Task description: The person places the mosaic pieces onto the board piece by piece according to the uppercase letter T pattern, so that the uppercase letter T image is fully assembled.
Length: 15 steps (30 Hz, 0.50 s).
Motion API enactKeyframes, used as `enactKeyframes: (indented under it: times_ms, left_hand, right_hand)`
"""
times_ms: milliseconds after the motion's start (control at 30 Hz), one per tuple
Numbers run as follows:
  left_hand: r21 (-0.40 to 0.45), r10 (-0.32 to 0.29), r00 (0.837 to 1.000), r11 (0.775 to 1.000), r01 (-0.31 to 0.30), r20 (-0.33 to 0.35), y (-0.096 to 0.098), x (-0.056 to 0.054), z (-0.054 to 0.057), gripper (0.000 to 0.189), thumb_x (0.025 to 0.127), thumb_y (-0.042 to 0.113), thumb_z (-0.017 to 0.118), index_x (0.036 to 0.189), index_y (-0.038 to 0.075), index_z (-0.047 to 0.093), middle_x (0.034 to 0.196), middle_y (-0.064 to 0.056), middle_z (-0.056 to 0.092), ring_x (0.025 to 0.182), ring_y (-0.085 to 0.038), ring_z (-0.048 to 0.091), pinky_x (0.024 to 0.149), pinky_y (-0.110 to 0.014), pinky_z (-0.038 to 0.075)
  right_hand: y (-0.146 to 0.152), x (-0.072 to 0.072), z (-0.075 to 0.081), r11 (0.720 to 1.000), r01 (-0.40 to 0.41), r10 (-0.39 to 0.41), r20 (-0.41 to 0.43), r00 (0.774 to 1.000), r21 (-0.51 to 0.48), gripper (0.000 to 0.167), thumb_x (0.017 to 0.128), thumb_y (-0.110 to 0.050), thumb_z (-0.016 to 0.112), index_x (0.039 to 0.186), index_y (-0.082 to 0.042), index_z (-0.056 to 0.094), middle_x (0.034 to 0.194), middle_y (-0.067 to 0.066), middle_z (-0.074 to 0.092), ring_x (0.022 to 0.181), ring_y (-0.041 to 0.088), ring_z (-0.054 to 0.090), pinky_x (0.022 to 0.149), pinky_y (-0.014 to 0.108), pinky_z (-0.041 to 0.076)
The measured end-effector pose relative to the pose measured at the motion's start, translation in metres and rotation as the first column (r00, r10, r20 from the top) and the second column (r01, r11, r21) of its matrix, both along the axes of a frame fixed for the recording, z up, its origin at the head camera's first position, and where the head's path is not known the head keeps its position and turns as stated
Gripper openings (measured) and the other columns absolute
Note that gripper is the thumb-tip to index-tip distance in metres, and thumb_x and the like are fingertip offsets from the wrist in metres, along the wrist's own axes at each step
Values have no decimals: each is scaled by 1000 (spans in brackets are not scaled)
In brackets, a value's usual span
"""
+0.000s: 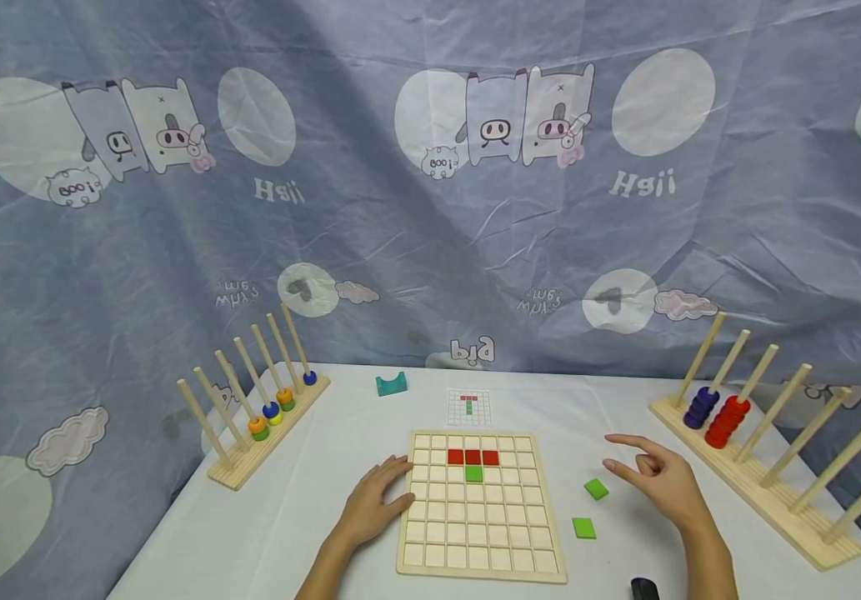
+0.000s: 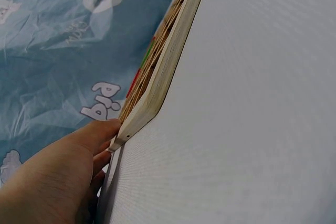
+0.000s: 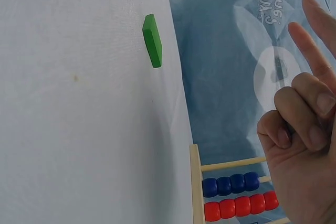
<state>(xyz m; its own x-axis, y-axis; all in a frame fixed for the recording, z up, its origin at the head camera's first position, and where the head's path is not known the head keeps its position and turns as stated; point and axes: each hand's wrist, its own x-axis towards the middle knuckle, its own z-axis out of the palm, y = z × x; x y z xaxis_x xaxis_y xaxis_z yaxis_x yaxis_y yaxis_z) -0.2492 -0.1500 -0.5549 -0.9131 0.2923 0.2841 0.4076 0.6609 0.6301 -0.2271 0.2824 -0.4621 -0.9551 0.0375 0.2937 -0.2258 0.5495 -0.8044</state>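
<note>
Left hand (image 1: pixel 370 504) against board (image 1: pixel 477 510), red row (image 1: pixel 473 457) crosswise

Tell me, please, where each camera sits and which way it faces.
Head: worn on the head, facing forward and down over the grid board to the curtain; the left hand and right hand show.
Left wrist: on that wrist, looking along the board's edge toward the curtain; the left hand shows.
Right wrist: on that wrist, looking across the tabletop toward the curtain and a bead rack; the right hand shows.
Head and right wrist share two loose green tiles.
</note>
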Motion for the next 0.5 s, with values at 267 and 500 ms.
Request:
enactKeyframes:
  times_ms: [267, 500]
  left_hand:
    - [-3, 1, 1000, 1000, -1, 0, 0, 0, 0, 51, 85, 40, 63, 128, 15, 54, 137, -1, 47, 132, -24, 34, 109, -46, 22]
    - [0, -1, 1000, 1000, 1, -5, 0, 1, 0, 51, 85, 39, 63, 129, 15, 53, 138, 0, 46, 132, -24, 34, 109, -46, 22]
  right_hand:
    - [11, -11, -20, 1000, 2, -2, 5, 1000, -3, 44, 77, -29, 75, 116, -12, 64, 48, -2, 24, 43, 3, 19, 34, 24, 21]
    - [12, -13, -30, 1000, 2, -2, 79, 997, 2, 45, 77, -31, 75, 116, -12, 63, 48, -5, 25, 43, 4, 19, 35, 26, 24]
